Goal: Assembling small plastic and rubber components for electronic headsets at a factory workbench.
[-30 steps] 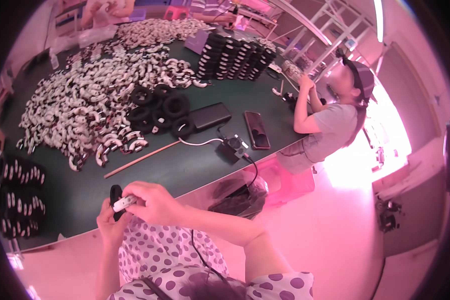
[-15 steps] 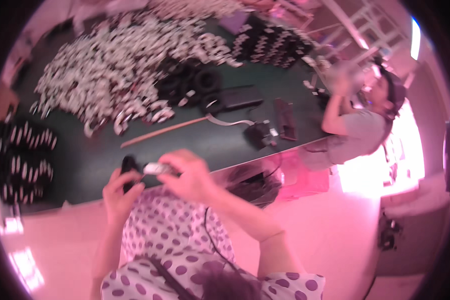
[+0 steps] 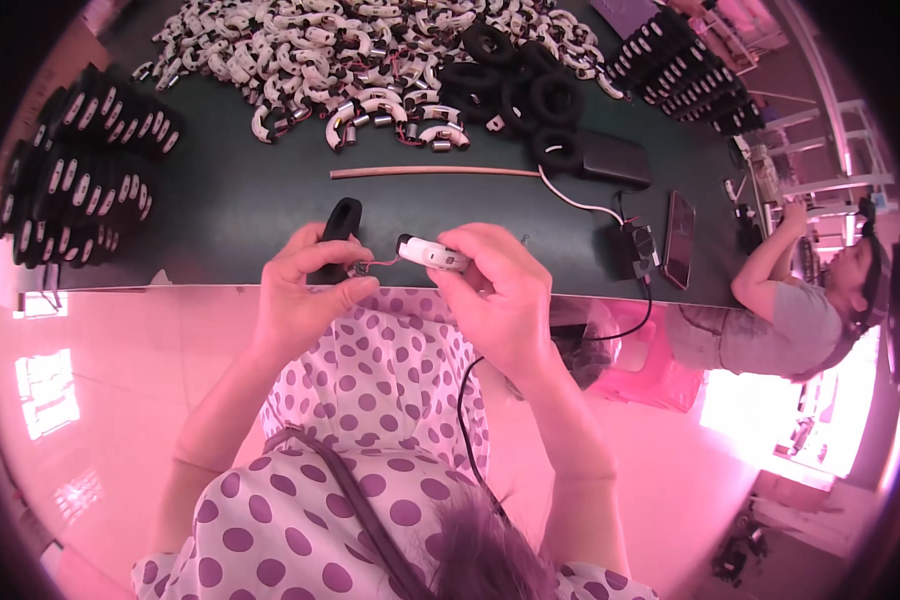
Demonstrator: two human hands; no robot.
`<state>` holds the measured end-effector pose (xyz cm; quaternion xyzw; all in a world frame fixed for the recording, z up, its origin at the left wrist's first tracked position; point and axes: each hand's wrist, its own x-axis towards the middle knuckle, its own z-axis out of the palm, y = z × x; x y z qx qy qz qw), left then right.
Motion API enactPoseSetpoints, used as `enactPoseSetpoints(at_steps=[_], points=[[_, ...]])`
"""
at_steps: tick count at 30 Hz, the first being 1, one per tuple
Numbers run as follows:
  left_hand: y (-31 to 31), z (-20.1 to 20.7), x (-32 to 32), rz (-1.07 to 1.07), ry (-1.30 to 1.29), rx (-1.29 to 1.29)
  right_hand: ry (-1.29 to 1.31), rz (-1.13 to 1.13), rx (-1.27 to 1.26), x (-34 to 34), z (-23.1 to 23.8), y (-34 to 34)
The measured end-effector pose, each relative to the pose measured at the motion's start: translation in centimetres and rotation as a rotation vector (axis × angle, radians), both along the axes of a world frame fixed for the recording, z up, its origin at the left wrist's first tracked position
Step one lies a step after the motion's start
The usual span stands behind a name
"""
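Near the table's front edge, my left hand [image 3: 308, 285] is closed round a black padded loop [image 3: 344, 218] standing up from its fingers. A small metal part [image 3: 358, 268] shows at the thumb and fingertips. From there a thin reddish wire [image 3: 382, 263] runs across to a white curved plastic housing [image 3: 432, 253] with a black end. My right hand [image 3: 502, 290] pinches that housing between thumb and fingers. A short gap separates the two pieces, spanned by the wire. My palms hide part of both.
A large heap of white curved housings [image 3: 320, 60] covers the table's back. Black rings [image 3: 555, 100] lie beside it, near a dark box [image 3: 615, 160]. A wooden stick [image 3: 430, 172], wired black device [image 3: 635, 248] and phone [image 3: 678, 240] lie ahead. Black stacks [image 3: 100, 185] stand left; a person [image 3: 810, 310] sits right.
The view has shifted, so the table sits differently in it. The white housing stays close to the black loop, and the wire between them now shows clearly. Both hands keep their hold.
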<state>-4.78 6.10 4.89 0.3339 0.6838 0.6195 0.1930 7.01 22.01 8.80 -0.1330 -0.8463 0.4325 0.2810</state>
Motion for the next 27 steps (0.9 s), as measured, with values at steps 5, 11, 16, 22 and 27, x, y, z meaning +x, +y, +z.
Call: enactPoseSetpoints(at_steps=[5, 11, 16, 22, 27], points=[[0.5, 0.3, 0.3, -0.003, -0.022, -0.008, -0.015, 0.005, 0.04, 0.5, 0.1, 0.5], [0.4, 0.9, 0.3, -0.061, 0.03, -0.031, 0.07, 0.047, 0.15, 0.2, -0.2, 1.0], [0.2, 1.0, 0.5, -0.123, -0.065, 0.011, 0.147, 0.195, 0.302, 0.2, -0.2, 0.8], [0.0, 0.8, 1.7, -0.286, -0.383, -0.039, 0.175, 0.311, 0.398, 0.4, -0.7, -0.5], [-0.2, -0.3, 3.2, -0.337, -0.219, -0.012, 0.136, 0.321, 0.367, 0.7, -1.9, -1.8]])
